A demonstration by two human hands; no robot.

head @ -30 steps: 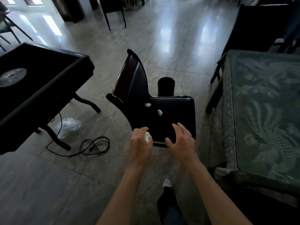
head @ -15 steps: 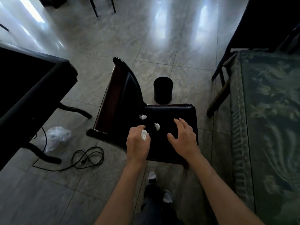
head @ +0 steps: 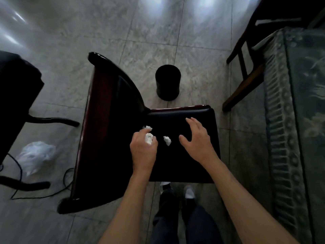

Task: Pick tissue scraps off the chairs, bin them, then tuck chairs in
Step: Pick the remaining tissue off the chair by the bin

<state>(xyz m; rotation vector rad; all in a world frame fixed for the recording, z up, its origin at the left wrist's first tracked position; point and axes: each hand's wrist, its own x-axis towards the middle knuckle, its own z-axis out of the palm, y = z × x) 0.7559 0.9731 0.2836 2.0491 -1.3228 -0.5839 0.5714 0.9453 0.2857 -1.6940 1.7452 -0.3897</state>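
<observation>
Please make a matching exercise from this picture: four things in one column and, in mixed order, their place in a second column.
1. black bin
2. plastic bag
3. tissue scrap
4. crumpled tissue

a. lying on the chair seat, between the hands
b. held in the left hand
c. floor, beyond the chair
d. floor, left of the chair

Pairs: 1-c, 2-d, 3-a, 4-b

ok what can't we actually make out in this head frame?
- Bin, head view: the interior is uniformly black, so contents cannot be told.
- Scrap in the left hand: curled fingers cover part of the tissue scrap.
- Far scrap: sits at the dark seat-back junction, partly behind the left hand's fingers.
- Chair legs: hidden under the seat.
- Black table at left: cut off by the frame edge.
- Right hand: palm faces down, so contact with the seat is unclear.
</observation>
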